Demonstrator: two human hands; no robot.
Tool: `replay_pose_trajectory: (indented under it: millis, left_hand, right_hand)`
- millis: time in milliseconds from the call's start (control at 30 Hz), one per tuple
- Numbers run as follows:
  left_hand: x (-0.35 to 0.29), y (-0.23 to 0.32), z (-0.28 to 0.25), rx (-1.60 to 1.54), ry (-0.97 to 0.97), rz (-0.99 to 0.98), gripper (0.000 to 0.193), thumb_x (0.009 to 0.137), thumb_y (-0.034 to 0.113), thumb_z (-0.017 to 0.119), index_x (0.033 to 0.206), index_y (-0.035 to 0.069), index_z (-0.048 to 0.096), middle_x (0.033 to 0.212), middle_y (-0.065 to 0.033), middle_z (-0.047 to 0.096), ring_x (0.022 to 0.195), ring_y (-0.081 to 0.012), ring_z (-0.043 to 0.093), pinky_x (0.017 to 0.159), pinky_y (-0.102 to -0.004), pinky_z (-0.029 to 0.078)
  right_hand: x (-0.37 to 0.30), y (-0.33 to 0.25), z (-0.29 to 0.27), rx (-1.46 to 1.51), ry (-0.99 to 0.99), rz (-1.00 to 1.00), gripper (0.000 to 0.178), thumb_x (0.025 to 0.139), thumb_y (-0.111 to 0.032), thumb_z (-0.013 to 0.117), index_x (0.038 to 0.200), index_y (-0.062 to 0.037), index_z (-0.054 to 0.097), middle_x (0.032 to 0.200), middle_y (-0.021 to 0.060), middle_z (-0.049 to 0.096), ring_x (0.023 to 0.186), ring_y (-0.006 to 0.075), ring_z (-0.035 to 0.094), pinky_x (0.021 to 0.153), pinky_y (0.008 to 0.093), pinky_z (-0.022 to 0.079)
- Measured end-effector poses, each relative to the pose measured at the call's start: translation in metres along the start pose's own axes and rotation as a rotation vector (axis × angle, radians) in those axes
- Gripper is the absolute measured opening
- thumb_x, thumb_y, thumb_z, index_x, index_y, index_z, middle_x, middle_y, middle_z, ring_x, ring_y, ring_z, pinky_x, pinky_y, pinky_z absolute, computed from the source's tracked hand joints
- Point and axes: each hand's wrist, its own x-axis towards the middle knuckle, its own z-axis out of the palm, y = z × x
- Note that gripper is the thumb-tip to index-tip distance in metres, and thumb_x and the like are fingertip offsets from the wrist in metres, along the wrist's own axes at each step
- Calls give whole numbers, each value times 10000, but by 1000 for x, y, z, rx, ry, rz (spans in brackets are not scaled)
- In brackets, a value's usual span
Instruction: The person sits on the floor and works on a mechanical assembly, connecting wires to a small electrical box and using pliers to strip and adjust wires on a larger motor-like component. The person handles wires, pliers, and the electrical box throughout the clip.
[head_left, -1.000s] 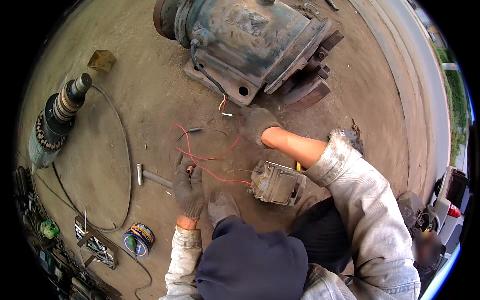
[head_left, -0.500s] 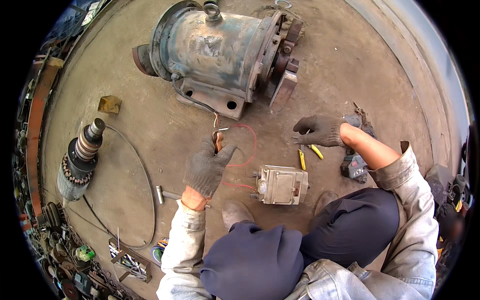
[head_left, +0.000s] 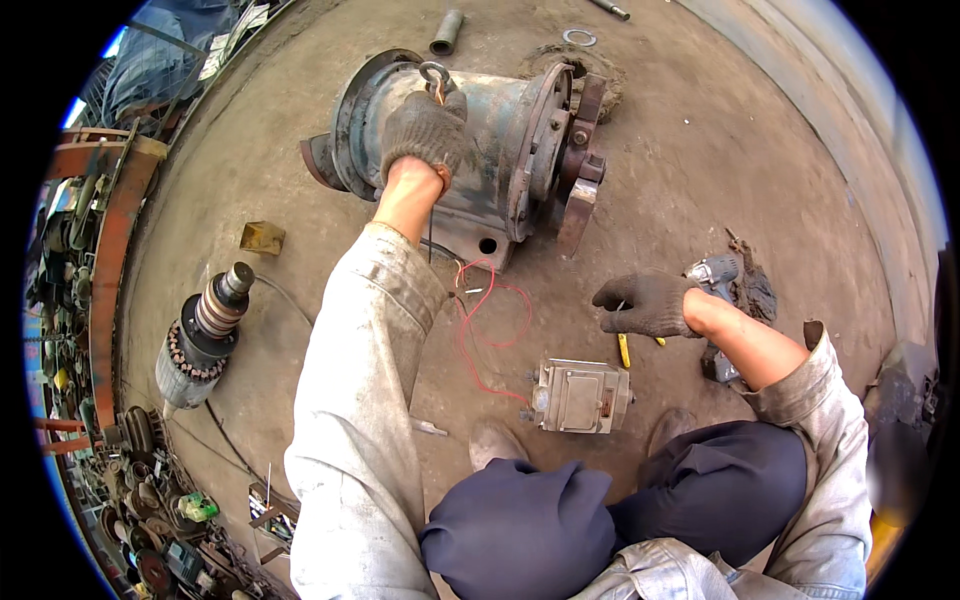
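Note:
My left arm reaches forward, and my gloved left hand point(head_left: 425, 132) is over the top of a large blue-grey electric motor point(head_left: 490, 130), beside its lifting eye bolt point(head_left: 435, 70). Its fingers are closed on a copper-coloured clip point(head_left: 439, 92); a dark lead hangs below the hand. My gloved right hand point(head_left: 650, 305) hovers above the floor with curled fingers. A thin pale sliver shows at its fingertips, too small to name. Under it lie yellow-handled pliers point(head_left: 624, 350), partly hidden. Between my feet sits a grey metal instrument box point(head_left: 580, 396), from which a red wire point(head_left: 463, 345) runs toward the motor's leads.
A motor armature point(head_left: 205, 335) and a yellowish tin point(head_left: 262, 237) are at left. A grey power tool point(head_left: 712, 270) lies at right beside a dark rag point(head_left: 754, 290). Beyond the motor are a pipe piece point(head_left: 447, 32) and a metal ring point(head_left: 579, 37). Scrap parts line the left edge.
My left hand has moved from the motor leads forward to the motor's top, still holding the copper-coloured clip. The view has shifted, so the motor appears lower. My right hand stays over the pliers.

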Motion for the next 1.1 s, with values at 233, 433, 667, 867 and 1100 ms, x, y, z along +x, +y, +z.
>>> replay_pose_trajectory:
  millis: [233,433,667,867,1100]
  left_hand:
    - [42,8,21,240,-52,85,560,972,524,576,1220,50,742,1274,-247,703,1175,-419,666,999,-495,513]
    - [60,14,36,116,-160,-12,680,1007,577,542,1299,-20,683,1212,-261,728,1068,-360,726,975,-434,526]
    - [-41,19,-35,17,100,191,823,931,709,630,1236,-53,684,1055,-194,749,950,-352,712,915,-422,549]
    - [-203,-9,-28,-636,49,-83,234,1034,144,674,1214,-6,693,1078,-58,731,968,-108,645,858,-265,526]
    - [-334,26,0,-321,-535,375,718,726,276,915,1357,106,619,1377,-164,621,1252,-383,596,1064,-486,481]
  right_hand:
    - [-24,-3,3,41,22,42,615,951,-448,662,1399,-28,631,1312,199,702,1190,321,687,1036,402,522]
    - [-38,6,6,2,12,97,588,966,-421,653,1397,-22,630,1321,196,699,1220,320,675,1053,392,513]
    - [-43,14,20,227,121,74,570,952,-380,692,1373,1,645,1294,193,718,1198,281,686,1022,362,522]
    - [-65,61,74,590,223,25,451,979,-248,694,1337,23,655,1217,116,717,1125,169,652,1000,334,511]
    - [-75,81,145,735,178,39,465,997,-212,659,1397,23,621,1294,141,705,1190,189,644,1056,350,494]
